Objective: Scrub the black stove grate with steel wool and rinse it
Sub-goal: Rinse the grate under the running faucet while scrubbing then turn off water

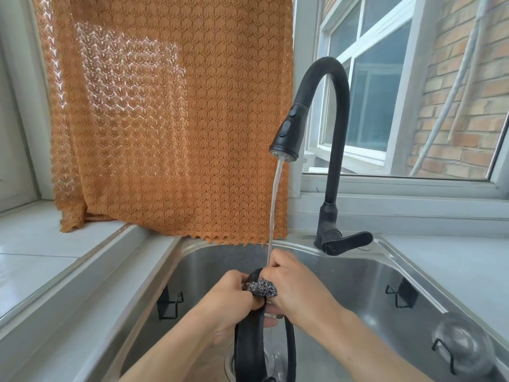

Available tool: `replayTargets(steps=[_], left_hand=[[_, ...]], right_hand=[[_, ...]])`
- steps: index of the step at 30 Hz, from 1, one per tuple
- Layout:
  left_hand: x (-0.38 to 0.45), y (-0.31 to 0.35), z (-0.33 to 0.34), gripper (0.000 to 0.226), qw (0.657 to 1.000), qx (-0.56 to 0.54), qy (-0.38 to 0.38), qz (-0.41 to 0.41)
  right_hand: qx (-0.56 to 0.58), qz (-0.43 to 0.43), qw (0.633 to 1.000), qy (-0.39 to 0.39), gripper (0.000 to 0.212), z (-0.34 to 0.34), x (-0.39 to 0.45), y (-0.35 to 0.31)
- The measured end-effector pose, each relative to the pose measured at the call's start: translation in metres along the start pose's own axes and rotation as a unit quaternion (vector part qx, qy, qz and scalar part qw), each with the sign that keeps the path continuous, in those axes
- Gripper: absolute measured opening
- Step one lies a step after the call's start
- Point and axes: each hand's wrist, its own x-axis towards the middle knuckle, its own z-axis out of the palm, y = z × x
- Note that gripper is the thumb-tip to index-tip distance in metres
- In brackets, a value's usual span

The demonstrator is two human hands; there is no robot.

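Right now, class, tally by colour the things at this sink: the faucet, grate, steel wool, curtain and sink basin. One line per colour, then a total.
Black: 2, faucet and grate
Silver-grey: 2, steel wool and sink
Orange: 1, curtain
Total: 5

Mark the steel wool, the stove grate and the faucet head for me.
steel wool (pixel 261 288), head view, middle of the wad.
stove grate (pixel 249 351), head view, its broad black bar.
faucet head (pixel 287 133), head view, the spray head's side.
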Motion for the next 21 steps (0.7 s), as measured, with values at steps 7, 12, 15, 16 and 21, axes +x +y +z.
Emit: replayTargets(steps=[7,12,15,16,21], left_hand=[[0.001,0.004,-0.006,0.025,1.0,0.006,0.012,-0.023],[-0.001,0.005,-0.012,0.028,0.998,0.017,0.034,-0.047],[-0.002,0.008,-0.012,0.031,0.997,0.054,0.023,-0.044],[-0.003,0.009,-0.013,0.032,0.996,0.07,0.024,-0.044],[-0.005,0.013,-0.018,0.037,0.989,0.144,0.005,-0.039]], right_hand=[[-0.016,0.025,0.999,-0.034,0.008,0.009,-0.014,0.015],[0.064,0.175,0.981,-0.042,0.014,-0.014,-0.018,0.028],[0.074,0.243,0.967,-0.024,0.021,-0.016,-0.021,0.042],[0.077,0.257,0.963,-0.036,0.032,-0.014,-0.022,0.046],[0.113,0.239,0.959,-0.104,0.068,-0.009,-0.024,0.053]])
